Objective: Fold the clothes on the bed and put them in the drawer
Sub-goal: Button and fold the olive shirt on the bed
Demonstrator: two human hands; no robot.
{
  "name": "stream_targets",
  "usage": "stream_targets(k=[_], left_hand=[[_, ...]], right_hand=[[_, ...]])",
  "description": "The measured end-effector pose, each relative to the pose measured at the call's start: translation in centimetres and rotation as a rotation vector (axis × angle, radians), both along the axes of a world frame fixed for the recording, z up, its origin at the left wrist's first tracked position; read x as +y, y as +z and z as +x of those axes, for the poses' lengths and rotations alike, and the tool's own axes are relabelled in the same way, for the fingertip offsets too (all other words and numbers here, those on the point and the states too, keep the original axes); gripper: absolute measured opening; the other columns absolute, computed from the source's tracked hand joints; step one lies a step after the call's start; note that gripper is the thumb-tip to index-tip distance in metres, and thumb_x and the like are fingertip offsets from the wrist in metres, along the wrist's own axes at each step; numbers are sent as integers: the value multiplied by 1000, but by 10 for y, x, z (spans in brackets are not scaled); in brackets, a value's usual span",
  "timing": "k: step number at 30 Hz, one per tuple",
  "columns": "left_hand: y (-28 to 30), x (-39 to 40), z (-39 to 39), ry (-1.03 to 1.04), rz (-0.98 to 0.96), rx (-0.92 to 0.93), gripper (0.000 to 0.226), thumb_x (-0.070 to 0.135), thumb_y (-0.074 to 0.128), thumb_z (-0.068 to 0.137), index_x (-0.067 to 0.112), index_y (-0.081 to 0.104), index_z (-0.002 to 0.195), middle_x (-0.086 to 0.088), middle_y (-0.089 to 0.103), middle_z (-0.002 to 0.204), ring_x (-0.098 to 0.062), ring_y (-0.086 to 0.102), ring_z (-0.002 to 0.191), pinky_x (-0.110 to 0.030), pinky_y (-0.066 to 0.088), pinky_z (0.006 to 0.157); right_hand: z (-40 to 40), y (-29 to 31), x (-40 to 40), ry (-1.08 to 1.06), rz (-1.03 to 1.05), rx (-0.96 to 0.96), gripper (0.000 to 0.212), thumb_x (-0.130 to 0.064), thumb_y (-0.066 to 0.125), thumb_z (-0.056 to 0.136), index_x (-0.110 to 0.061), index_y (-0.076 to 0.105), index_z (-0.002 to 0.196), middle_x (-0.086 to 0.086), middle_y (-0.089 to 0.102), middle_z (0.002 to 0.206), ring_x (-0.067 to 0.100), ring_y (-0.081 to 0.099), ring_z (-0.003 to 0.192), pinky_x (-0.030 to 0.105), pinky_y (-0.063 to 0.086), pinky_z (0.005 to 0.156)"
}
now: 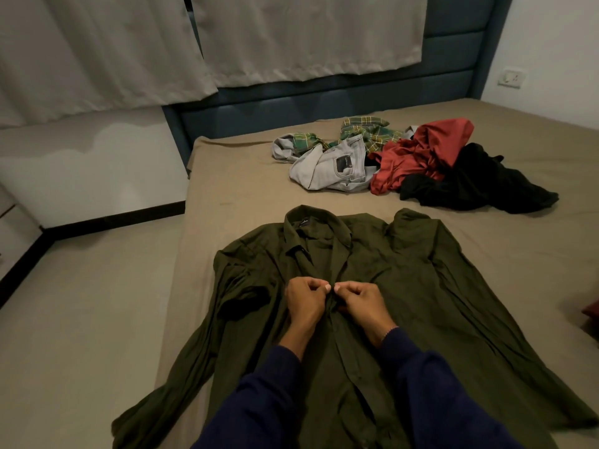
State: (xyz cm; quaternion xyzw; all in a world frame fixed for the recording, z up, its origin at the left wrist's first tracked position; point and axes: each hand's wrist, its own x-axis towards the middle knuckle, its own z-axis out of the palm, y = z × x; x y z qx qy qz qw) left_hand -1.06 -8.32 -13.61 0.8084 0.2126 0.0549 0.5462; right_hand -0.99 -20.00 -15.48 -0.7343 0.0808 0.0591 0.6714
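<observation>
Pale curtains (pixel 136 50) hang over the wall on the far left, and a dark blue padded headboard (pixel 324 102) runs behind the bed (pixel 246 189), whose tan sheet fills most of the room in front of me. Taking the olive-green shirt (pixel 421 303) as the marker: it lies face up and spread flat on the near part of the bed, collar pointing toward the headboard, one sleeve trailing off its left side toward the floor (pixel 81 319), the other stretched out to its right. At the shirt's middle, on the button strip, the left hand (pixel 306 301) has its fingers curled and pinches the cloth edge, and just beside it the right hand (pixel 363 303) pinches the facing edge the same way, thumbs almost touching; both wrists come out of dark navy sleeves (pixel 269 400). Beyond the shirt's collar, toward the headboard, sits an unfolded heap: light grey jeans (pixel 330 171) with a green plaid garment (pixel 366 132) behind them, then a red garment (pixel 418 153), then a black garment (pixel 476 183) furthest right. A wall socket (pixel 511 77) shows above the bed's far right corner.
</observation>
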Motion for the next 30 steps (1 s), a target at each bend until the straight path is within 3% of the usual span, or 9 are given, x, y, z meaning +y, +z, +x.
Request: stream_targets(k=[2, 6, 9, 13, 17, 22, 30], left_hand=[[-6, 1, 0, 12, -40, 3, 5, 13, 76, 87, 16, 78, 90, 3, 73, 85, -7, 69, 82, -26, 59, 80], [-18, 1, -2, 29, -299, 15, 3, 11, 78, 84, 10, 79, 86, -6, 76, 78, -19, 74, 81, -26, 60, 71], [-19, 0, -5, 36, -422, 16, 12, 16, 84, 78, 6, 79, 81, -12, 76, 76, -14, 69, 67, -25, 59, 66], [-18, 0, -2, 67, -478, 31, 9, 5, 79, 80, -2, 76, 85, -16, 76, 79, -16, 69, 67, -20, 57, 59], [-21, 1, 2, 73, -501, 69, 5, 2, 71, 88, -2, 73, 85, -9, 71, 71, -13, 66, 63, -16, 53, 53], [-30, 6, 4, 65, -547, 86, 9, 2, 72, 88, -2, 72, 96, -13, 71, 83, -17, 65, 71, -19, 55, 60], [-36, 10, 3, 81, -591, 57, 29, -2, 73, 85, 7, 59, 109, -13, 70, 93, -19, 66, 76, -27, 56, 66]], right_hand=[[-2, -2, -1, 31, -3, -27, 15, -15, 62, 99, -18, 76, 102, -7, 73, 94, 16, 70, 94, 33, 59, 86], [-7, -20, -2, 52, -111, -131, 21, -8, 62, 98, -13, 74, 114, -8, 70, 100, 1, 67, 89, 14, 53, 77], [-12, -32, 1, 28, -281, -236, 23, -6, 64, 95, -8, 73, 115, -1, 64, 106, -1, 62, 88, 13, 51, 82], [-23, -44, 10, 37, -402, -373, 25, -5, 65, 92, -6, 73, 116, -2, 58, 102, -4, 59, 88, 5, 44, 77], [-30, -53, 13, 30, -499, -484, 32, -9, 66, 90, -10, 72, 122, -1, 58, 105, 5, 58, 93, 6, 42, 82], [-31, -53, 12, 14, -525, -499, 32, -12, 67, 91, -11, 72, 122, -4, 59, 105, 5, 58, 93, 13, 48, 84], [-30, -52, 13, -9, -511, -460, 26, -14, 65, 93, -13, 74, 117, -4, 61, 101, 3, 59, 86, 4, 41, 77]])
